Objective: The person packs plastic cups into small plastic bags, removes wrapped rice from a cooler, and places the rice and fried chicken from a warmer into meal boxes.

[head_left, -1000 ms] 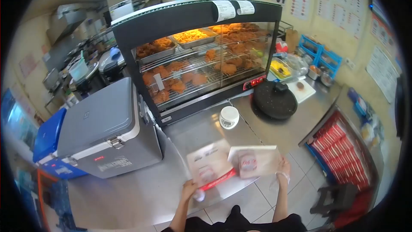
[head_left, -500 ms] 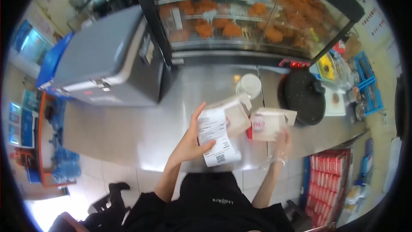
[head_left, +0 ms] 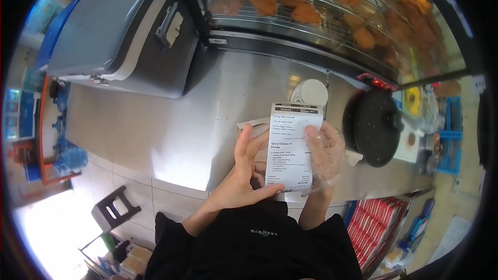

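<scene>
A printed paper receipt (head_left: 287, 150) is held up in front of my body, its text facing me. My left hand (head_left: 236, 181) pinches its lower edge under the thumb, with the index finger raised along the left side. Wearing a clear plastic glove, my right hand (head_left: 328, 153) grips the right side, thumb on the paper's front. Behind the receipt, a pale cardboard box (head_left: 248, 123) is mostly hidden, and the corner of another pale box (head_left: 354, 158) shows right of my gloved hand. Beyond the receipt's top stands a round white-lidded container (head_left: 313, 93).
A steel counter (head_left: 155, 135) spreads before me. A grey cooler box (head_left: 119, 36) stands at left, a glass display case (head_left: 290, 26) with fried pieces at the back. At right sits a black round lidded pan (head_left: 374, 127). Red-and-white packages (head_left: 376, 228) fill a lower shelf.
My right hand has left the right-hand box and taken hold of the receipt. The receipt has been raised and straightened upright. The view has shifted closer to the counter.
</scene>
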The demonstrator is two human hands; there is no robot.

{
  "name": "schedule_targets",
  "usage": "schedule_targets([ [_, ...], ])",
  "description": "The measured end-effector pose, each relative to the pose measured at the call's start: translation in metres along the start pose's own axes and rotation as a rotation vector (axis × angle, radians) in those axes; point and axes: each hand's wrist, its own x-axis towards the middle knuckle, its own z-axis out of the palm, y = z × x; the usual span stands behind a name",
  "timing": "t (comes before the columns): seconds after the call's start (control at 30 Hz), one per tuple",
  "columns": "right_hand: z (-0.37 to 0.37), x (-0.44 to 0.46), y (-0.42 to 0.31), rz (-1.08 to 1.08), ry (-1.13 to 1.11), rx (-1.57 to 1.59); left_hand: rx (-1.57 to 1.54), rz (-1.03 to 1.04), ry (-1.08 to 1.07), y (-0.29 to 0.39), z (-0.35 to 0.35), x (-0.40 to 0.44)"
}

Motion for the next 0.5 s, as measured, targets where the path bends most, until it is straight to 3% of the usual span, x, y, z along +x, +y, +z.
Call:
schedule_targets([
  [0.3, 0.018, 0.026, 0.008, 0.016, -0.057, -0.020, -0.038, -0.010, 0.130, 0.000, -0.008, 0.007],
  [0.37, 0.030, 0.037, 0.013, 0.000, -0.050, -0.186, 0.028, -0.178, 0.241, 0.004, -0.013, 0.010],
  [0.4, 0.038, 0.048, 0.009, -0.063, -0.066, -0.155, 0.330, -0.176, 0.278, 0.008, -0.019, 0.015],
  [0.47, 0.053, 0.073, -0.003, -0.240, -0.452, -0.728, 0.399, -0.166, 0.298, 0.009, -0.032, 0.016],
  [0.5, 0.066, 0.097, 0.004, -0.387, -0.288, -0.483, 0.432, -0.122, 0.299, 0.008, -0.040, 0.013],
])
